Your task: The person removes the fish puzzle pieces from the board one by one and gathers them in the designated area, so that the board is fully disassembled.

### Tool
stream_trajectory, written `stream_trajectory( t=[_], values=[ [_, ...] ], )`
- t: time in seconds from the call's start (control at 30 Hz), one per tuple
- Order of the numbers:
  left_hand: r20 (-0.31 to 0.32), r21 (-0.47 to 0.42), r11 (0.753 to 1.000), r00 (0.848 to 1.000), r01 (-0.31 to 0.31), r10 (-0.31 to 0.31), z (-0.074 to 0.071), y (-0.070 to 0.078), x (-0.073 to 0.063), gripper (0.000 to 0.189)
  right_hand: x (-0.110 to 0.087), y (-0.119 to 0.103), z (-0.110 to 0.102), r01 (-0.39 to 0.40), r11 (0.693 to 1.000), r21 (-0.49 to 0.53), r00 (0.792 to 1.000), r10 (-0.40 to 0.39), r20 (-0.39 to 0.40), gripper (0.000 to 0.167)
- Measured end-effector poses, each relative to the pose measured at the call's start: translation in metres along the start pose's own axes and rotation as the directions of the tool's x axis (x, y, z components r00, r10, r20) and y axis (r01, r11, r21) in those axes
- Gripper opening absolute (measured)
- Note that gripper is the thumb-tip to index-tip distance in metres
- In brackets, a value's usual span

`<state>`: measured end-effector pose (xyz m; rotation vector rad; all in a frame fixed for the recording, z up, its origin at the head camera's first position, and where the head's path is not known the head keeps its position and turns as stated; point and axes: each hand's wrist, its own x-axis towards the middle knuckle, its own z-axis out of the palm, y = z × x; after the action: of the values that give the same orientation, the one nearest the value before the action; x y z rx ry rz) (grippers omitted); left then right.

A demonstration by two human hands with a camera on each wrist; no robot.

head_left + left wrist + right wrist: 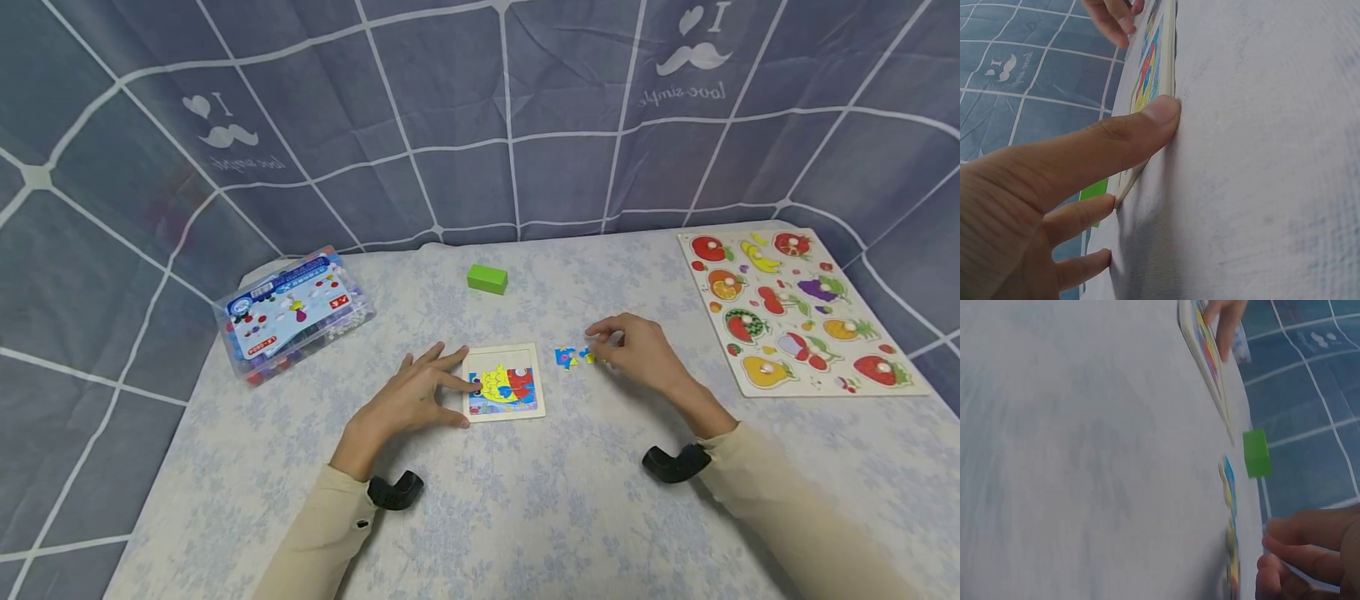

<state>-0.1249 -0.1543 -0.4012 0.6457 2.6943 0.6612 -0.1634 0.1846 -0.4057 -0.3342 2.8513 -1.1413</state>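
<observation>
A small jigsaw puzzle (504, 387) in a pale square tray shows a yellow and red fish, with a bare strip along its top. My left hand (411, 393) holds the tray's left side, thumb at the near corner and a finger at the far corner; the index finger touches the picture. In the left wrist view the thumb (1161, 111) lies on the tray's edge. Loose puzzle pieces (566, 357), blue and yellow, lie right of the tray. My right hand (637, 354) hovers over them with fingers loosely bent, partly covering some; no piece shows between its fingertips.
Behind the tray lies a green block (487, 279). A clear plastic box (296, 312) with a blue label stands at the left. At the right is a fruit peg board (795, 312). A grey checked curtain (465, 100) hangs behind the table's far edge.
</observation>
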Motion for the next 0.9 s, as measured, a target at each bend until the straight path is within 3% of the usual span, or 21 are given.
stream_trajectory(
  t=[0.43, 0.9],
  values=[
    [0.009, 0.008, 1.000, 1.000, -0.003, 0.003, -0.001, 0.000, 0.001, 0.053, 0.011, -0.043, 0.045, 0.104, 0.990, 0.095, 0.986, -0.115, 0.124, 0.026],
    [0.019, 0.015, 1.000, 1.000, -0.023, 0.022, -0.003, -0.002, 0.000, 0.053, 0.015, -0.076, 0.077, 0.213, 0.973, 0.093, 0.935, -0.230, 0.270, 0.032]
  ],
)
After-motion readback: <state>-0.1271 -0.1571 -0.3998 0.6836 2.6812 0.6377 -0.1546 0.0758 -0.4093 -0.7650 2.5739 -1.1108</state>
